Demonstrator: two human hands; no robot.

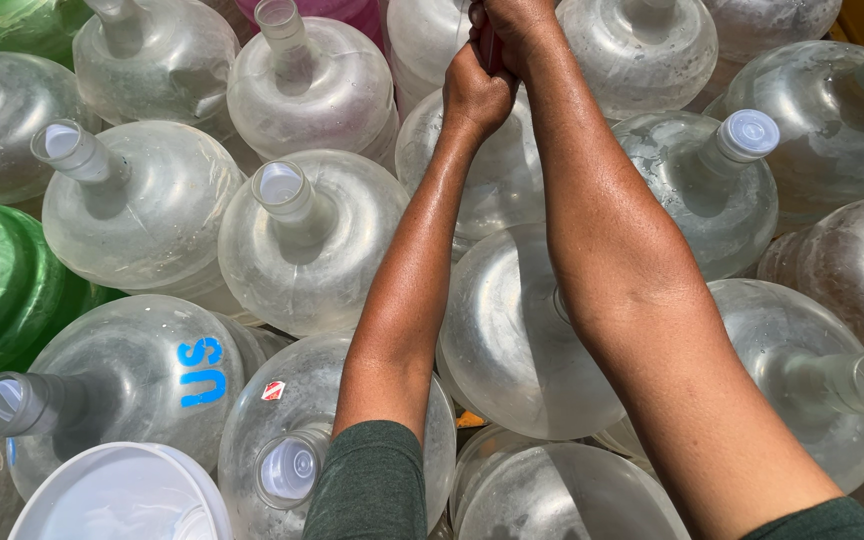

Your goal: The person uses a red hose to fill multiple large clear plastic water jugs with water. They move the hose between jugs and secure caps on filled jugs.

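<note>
**Both hands on a dark red thing at the far edge of the jug field**

At the top centre of the head view, I log both arms reaching straight ahead and meeting. The left hand [474, 95] is curled into a closed fist; the right hand [514, 28] sits just above it, touching it, fingers wrapped down. Between them a sliver of a dark red object [492, 52] shows. Both hands appear clamped on it, but I cannot tell what it is: most of it is hidden by the fingers and cut by the frame edge.

Relation that matters: the held thing lies ahead of the body, its visible part running roughly upright along the line of the forearms. The left hand is lower and nearer to me, the right farther out.

Surface: no desk. Below the arms lie packed clear water jugs [312, 245], necks pointing many ways, some capped. A green jug [2, 285] sits at left, a pink one [352, 12] at top, a white tub rim [122, 490] at bottom left. Room is tight; the jugs touch one another.
</note>
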